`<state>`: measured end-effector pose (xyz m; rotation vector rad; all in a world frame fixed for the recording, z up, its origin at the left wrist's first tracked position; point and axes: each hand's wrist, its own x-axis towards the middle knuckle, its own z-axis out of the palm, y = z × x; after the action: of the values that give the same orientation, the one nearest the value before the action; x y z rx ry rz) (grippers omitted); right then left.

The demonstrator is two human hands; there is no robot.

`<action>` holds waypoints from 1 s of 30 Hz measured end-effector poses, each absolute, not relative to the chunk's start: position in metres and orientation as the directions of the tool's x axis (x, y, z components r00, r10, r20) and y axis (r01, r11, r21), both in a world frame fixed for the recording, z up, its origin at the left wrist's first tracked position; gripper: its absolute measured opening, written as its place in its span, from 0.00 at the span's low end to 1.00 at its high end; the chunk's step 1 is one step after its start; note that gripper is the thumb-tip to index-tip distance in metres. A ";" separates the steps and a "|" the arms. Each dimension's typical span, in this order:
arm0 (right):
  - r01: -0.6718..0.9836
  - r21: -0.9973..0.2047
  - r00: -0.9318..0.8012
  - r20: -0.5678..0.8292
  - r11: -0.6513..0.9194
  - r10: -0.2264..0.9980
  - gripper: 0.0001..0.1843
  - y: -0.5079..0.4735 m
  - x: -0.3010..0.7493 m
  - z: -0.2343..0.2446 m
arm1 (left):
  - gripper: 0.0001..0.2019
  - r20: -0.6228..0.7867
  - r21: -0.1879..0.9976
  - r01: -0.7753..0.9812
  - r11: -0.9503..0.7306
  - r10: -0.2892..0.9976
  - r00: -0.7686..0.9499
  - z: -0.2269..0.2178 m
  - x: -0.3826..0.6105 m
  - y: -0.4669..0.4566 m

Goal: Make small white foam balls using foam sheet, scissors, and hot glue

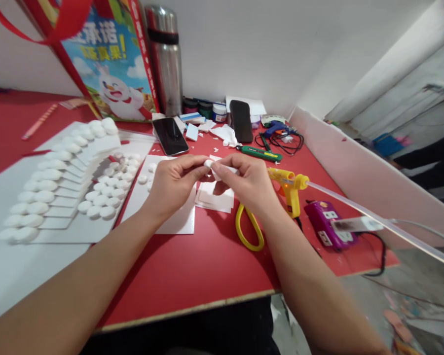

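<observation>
At the middle of the table my left hand [175, 185] pinches a small white round piece [208, 163] between thumb and fingertips. My right hand [246, 180] meets it there, its fingers closed on a thin white card [216, 171] that touches the round piece; the fingers partly hide both. Below the hands lies a small stack of white cards [216, 199]. A white board [173, 226] under my left hand bears a few loose round pieces [142, 179]. To the left, rows of white cards with round pieces on their ends [61, 202] overlap, beside many loose white discs [107, 192].
A yellow glue gun [291, 192] with a long clear glue stick [355, 207] lies right, near a yellow loop handle [249, 231] and a purple power socket [329, 224]. Behind are two phones [170, 136], a green tool [261, 153], a steel flask [165, 64] and a bag [111, 74].
</observation>
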<state>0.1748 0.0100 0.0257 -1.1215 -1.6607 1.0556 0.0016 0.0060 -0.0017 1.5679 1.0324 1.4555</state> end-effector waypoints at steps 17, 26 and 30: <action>-0.316 -0.838 -0.492 -0.256 -0.444 0.832 0.10 0.016 0.179 0.035 | 0.09 0.452 0.880 0.124 -0.458 0.889 0.076 0.000 -0.002 0.008; -0.167 -0.961 -0.441 -0.127 -0.220 0.889 0.16 0.014 0.180 0.030 | 0.10 0.353 0.928 0.121 -0.351 0.936 0.009 0.006 -0.001 0.004; 0.071 -0.996 -0.254 0.041 0.061 0.966 0.11 0.012 0.173 0.024 | 0.10 0.352 0.930 0.123 -0.347 0.936 -0.020 0.002 0.001 0.003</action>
<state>0.1732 0.0125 0.0244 -1.0966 -1.4786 1.3172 0.0009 0.0034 0.0022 1.5424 1.1379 1.4441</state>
